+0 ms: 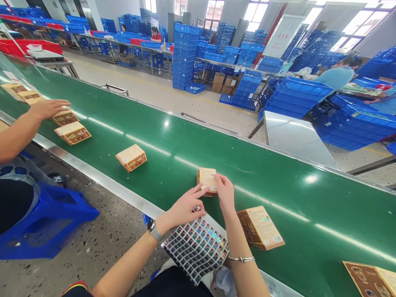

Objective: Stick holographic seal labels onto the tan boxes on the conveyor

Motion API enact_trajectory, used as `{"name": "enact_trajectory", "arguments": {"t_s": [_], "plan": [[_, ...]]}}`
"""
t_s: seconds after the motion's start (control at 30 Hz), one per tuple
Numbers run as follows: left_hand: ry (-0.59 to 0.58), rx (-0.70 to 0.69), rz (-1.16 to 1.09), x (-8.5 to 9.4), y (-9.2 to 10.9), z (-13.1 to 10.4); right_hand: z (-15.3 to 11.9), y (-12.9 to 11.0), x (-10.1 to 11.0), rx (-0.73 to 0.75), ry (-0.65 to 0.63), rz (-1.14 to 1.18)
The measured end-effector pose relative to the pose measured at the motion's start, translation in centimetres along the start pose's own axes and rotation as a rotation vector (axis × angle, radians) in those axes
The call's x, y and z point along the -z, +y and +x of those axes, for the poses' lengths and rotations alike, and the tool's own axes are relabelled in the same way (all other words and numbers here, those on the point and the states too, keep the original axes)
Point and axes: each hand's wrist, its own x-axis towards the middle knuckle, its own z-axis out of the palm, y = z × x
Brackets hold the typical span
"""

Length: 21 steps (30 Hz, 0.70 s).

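Note:
My left hand (188, 206) holds a sheet of small shiny stickers (198, 243) between thumb and curled fingers. Its outstretched index finger rests on a small brown-and-cream carton (206, 177) on the belt. At that carton's right edge is my right hand (225, 192), thumb and fingers pinched together on its upper face; whatever lies between the fingertips is too small to make out. Another carton (262, 227), just right of my right wrist, bears a shiny sticker (266, 219). A further carton (131, 157) lies to the left with no shiny sticker visible.
The green conveyor belt (167, 173) runs across with a metal edge (123, 185) on my side. At left, a co-worker's hand (49, 108) is over cartons (73, 133). A carton (368, 278) lies at lower right. Beyond stand stacked blue crates (185, 57) and a metal table (293, 136).

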Motion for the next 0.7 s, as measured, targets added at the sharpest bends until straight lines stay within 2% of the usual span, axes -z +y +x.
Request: {"name": "enact_trajectory", "arguments": {"t_s": [0.2,0.43,0.7], "plan": [[-0.023,-0.021,0.013,-0.7,0.5,0.6,-0.4,-0.1,1.3,0.067,0.031,-0.129],[-0.050,-0.040,0.004,-1.6,1.0,1.0,-1.2,-1.1,2.2,0.179,0.127,-0.302],[-0.054,-0.046,-0.064,-3.0,1.1,1.3,-0.2,-2.1,4.5,0.255,0.162,-0.379]]}}
